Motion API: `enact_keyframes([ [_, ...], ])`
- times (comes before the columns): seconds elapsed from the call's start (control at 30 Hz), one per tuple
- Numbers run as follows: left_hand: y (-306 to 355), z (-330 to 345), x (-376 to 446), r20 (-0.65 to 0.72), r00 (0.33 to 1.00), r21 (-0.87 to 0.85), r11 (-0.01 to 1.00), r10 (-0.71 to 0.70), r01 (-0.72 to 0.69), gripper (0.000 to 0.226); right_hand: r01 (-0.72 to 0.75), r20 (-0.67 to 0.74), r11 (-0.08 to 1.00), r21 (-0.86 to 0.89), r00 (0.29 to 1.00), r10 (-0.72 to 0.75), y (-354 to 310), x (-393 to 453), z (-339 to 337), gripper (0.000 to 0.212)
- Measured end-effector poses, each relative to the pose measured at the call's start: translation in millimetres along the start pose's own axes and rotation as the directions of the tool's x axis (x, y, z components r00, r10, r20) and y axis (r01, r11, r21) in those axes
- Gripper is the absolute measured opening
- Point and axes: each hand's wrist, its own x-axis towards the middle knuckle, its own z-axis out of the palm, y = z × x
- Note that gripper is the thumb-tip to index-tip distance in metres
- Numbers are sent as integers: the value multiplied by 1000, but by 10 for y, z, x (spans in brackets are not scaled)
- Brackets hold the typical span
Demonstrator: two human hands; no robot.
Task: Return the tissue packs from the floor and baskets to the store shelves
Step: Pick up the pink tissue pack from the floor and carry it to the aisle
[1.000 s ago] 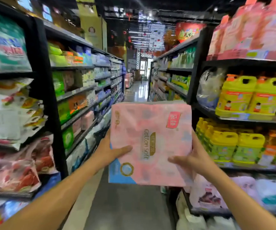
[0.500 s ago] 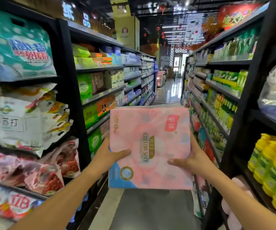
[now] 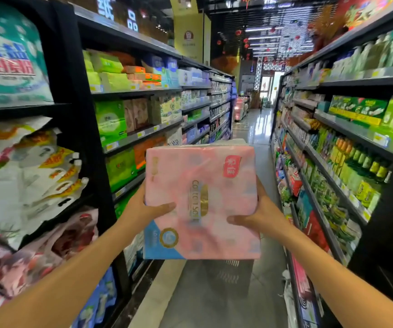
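1. The left shelves (image 3: pixel 129 140) are tall and black and run down the whole left side of the aisle. They carry green, orange and blue tissue boxes in the middle part, and big white and pink soft bags (image 3: pixel 25 176) nearest to the camera.
2. The right shelves (image 3: pixel 347 131) stand on the other side. They hold green bottles, green boxes and many small coloured packets.
3. The floor (image 3: pixel 216 299) between the two rows is grey and shiny, with a pale strip along the foot of the left shelves.
4. A dark basket (image 3: pixel 228 278) stands on the floor, directly below the pack. Only its mesh wall shows, and what is inside I cannot tell.
5. The tissue pack (image 3: pixel 202 200) is large, pink, with a blue corner at the lower left and a red label at the upper right. It is in the air in the middle of the aisle, held upright between both hands, not touching any shelf.
6. The left hand (image 3: pixel 143 209) grips the left edge of the pack. Its thumb lies across the front, and the other fingers are hidden behind.
7. The right hand (image 3: pixel 259 214) grips the right edge in the same manner, with the thumb on the front face.
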Motion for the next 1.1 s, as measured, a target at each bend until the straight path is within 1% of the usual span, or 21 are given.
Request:
enact_keyframes([
  [0.07,-103,47,396,-5,1000,-7,1000,6,-6,84,-6,-8,1000,0,1000,6,187,346,7,116],
  [0.1,-153,77,587,-14,1000,-18,1000,2,-3,87,-15,-14,1000,1,1000,15,281,536,8,115],
  [0.2,-265,161,1186,-3,1000,-51,999,11,-11,76,-19,-17,1000,-25,1000,18,468,1092,32,110],
  [0.27,-337,192,1605,4,1000,-70,997,13,-13,73,-30,-20,999,-36,999,29,603,1463,31,107],
  [0.4,-525,281,2311,5,1000,-86,996,2,-2,85,-55,-33,998,-12,998,55,943,2127,28,111],
  [0.5,-678,353,2763,-24,1000,-79,997,-2,0,85,-75,-27,997,33,997,75,1178,2613,107,107],
  [0.6,-859,379,3267,-55,998,-98,995,-28,22,86,-76,25,996,46,997,75,1448,3141,194,109],
  [0.7,-1040,418,3740,-89,994,-103,993,-58,48,85,-76,89,996,43,993,72,1746,3731,270,121],
  [0.73,-1106,426,3896,-105,992,-109,993,-65,54,86,-66,110,997,48,992,61,1849,3946,305,121],
  [0.83,-1338,425,4379,-163,982,-87,993,-97,83,92,-35,153,994,106,988,19,2162,4557,463,118],
  [0.9,-1444,400,4755,-198,974,-65,993,-111,100,92,-6,182,992,127,983,-17,2337,4980,555,122],
  [1.0,-1548,358,5272,-244,962,-23,992,-123,121,93,-22,262,992,127,965,-12,2496,5594,692,122],
  [1.1,-1752,301,5711,-306,939,-31,988,-156,154,89,3,312,993,121,949,-41,2708,6165,875,131],
])
